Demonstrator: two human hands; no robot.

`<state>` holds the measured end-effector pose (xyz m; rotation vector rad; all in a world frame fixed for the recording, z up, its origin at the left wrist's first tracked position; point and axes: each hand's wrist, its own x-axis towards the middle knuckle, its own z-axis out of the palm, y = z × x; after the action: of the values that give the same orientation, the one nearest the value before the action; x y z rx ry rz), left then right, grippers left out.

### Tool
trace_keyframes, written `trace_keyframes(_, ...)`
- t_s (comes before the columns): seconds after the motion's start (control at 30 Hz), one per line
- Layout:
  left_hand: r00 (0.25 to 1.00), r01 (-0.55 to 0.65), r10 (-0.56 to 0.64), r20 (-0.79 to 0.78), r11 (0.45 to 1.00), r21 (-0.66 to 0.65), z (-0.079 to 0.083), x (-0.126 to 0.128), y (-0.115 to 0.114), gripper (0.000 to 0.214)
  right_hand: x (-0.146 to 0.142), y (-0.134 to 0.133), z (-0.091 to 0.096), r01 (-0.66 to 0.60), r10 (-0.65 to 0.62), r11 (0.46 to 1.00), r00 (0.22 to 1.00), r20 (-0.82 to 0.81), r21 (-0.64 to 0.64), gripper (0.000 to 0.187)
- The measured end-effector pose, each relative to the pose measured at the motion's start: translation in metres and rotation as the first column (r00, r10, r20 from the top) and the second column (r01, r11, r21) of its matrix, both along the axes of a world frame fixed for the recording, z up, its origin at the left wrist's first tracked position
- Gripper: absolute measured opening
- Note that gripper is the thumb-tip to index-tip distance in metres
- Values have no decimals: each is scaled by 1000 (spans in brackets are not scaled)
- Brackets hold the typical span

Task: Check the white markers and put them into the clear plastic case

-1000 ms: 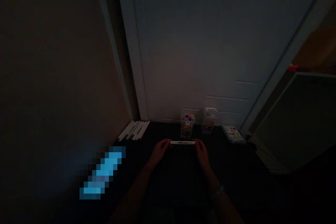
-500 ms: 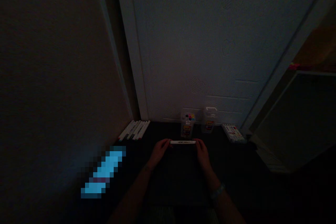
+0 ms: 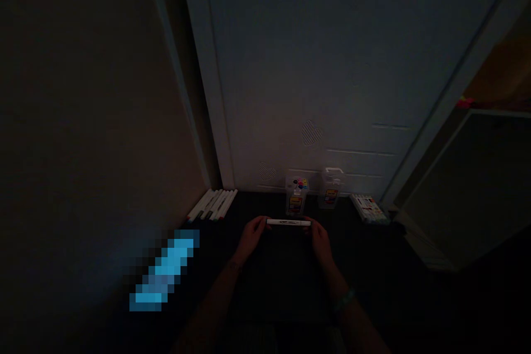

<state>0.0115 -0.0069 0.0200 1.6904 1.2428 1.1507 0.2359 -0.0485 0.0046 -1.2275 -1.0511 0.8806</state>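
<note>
A white marker (image 3: 289,222) with dark print lies level between my two hands, raised in front of me. The fingers of my left hand (image 3: 251,235) are closed on its left end. At the other end, my right hand (image 3: 319,237) pinches it in the same way. Just beyond the marker stands a clear plastic box (image 3: 296,199) with several colourful marker ends showing at its top. A second clear box (image 3: 331,191) with a handle is beside it on the right. The scene is dim, so the print cannot be read.
Several white markers (image 3: 212,204) lie side by side at the left back of the dark table (image 3: 282,282). A flat pack of markers (image 3: 369,208) rests at the right back. A bright pixelated patch (image 3: 170,268) is at the left. A pale panel with hearts (image 3: 311,77) rises behind.
The marker has risen very slightly and shifted within my fingers, with more of its ends showing. Both hands stay in nearly the same place, and the boxes have not moved.
</note>
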Motion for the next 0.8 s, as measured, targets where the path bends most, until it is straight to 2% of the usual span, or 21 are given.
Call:
trace_keyframes(0.37,999,4,-5,33,1000,27,1,-2,1,45,1,4,-5,-55,55,998,998,-21,-9,48)
trace_keyframes(0.53,997,-50,50,61,999,-7,0,-3,2,48,-2,1,1,-76,76,997,997,-6,-6,49)
trace_keyframes(0.8,995,-22,22,99,1000,1,-5,-5,6,45,-3,-2,9,-81,81,997,997,16,-1,50)
